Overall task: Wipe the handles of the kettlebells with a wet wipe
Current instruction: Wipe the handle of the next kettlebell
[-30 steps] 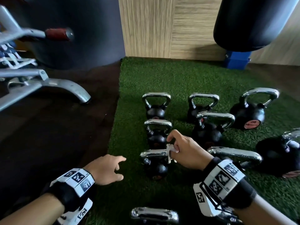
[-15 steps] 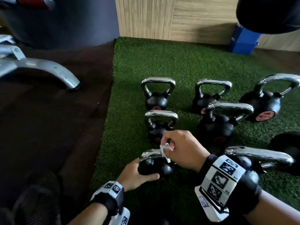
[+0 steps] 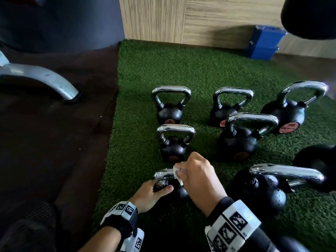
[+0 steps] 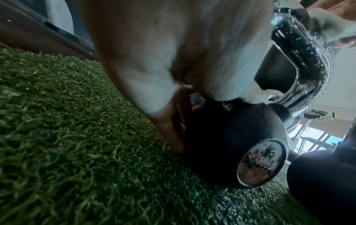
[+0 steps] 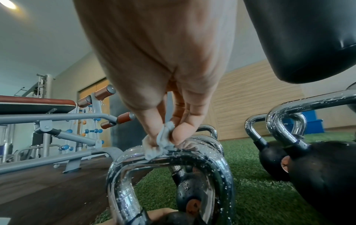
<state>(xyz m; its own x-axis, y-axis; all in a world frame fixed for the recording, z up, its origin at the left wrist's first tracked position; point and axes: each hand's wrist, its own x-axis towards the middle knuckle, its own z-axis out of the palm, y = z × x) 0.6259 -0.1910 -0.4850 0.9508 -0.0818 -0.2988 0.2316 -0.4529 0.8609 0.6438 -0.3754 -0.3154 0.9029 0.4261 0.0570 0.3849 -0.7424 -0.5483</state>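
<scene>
Several black kettlebells with chrome handles stand on green turf (image 3: pixel 181 70). The nearest small kettlebell (image 3: pixel 179 191) (image 4: pixel 227 146) is between my hands. My left hand (image 3: pixel 154 191) (image 4: pixel 173 121) grips its black ball, thumb on the near side. Its wet chrome handle (image 3: pixel 163 174) (image 5: pixel 173 159) (image 4: pixel 300 50) runs under my right hand (image 3: pixel 192 175) (image 5: pixel 165 137), which pinches a small white wet wipe (image 3: pixel 177 172) (image 5: pixel 159 143) between thumb and fingers and presses it on the top of the handle. Water droplets cover the chrome.
Another small kettlebell (image 3: pixel 173 142) stands just behind; larger ones (image 3: pixel 240 139) (image 3: pixel 269 188) crowd the right. Dark floor (image 3: pixel 45 142) and a grey bench leg (image 3: pixel 45 79) lie left. A blue box (image 3: pixel 263 44) and a hanging black bag (image 3: pixel 309 15) are at the far right.
My left hand came off the floor and took hold of the near kettlebell's ball. My right hand kept the wipe on the handle, and the head view dipped closer.
</scene>
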